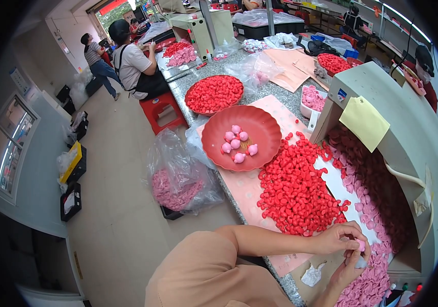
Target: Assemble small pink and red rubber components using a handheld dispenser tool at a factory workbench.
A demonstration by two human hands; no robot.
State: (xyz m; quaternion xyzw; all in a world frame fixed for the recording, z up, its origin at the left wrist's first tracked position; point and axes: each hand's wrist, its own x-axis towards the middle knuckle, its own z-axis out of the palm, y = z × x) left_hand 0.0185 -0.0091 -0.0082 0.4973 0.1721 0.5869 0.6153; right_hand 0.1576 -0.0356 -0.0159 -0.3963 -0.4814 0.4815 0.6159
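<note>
My left hand point(339, 238) reaches in from the left, its fingers pinched round a small pink rounded piece point(360, 245). Just below, my right hand point(349, 271) is curled close against the same piece, with a pale whitish bit point(360, 262) at its fingers. Which fingers carry the weight is hard to make out. Beside the hands lies a heap of small red rounded pieces point(301, 189). Thin pink pieces point(364, 284) are piled beneath and past them. A scalloped red tray point(219, 153) holds several pink balls point(236, 144) with small red bits attached.
A grey-green machine housing point(408, 117) with a yellow note point(364, 123) arches over the right side. Crumpled tissue point(312, 275) lies near my arm. Farther off stand another full red tray point(214, 94) and a white container point(312, 100). A bag of pink pieces point(178, 187) sits left of the table.
</note>
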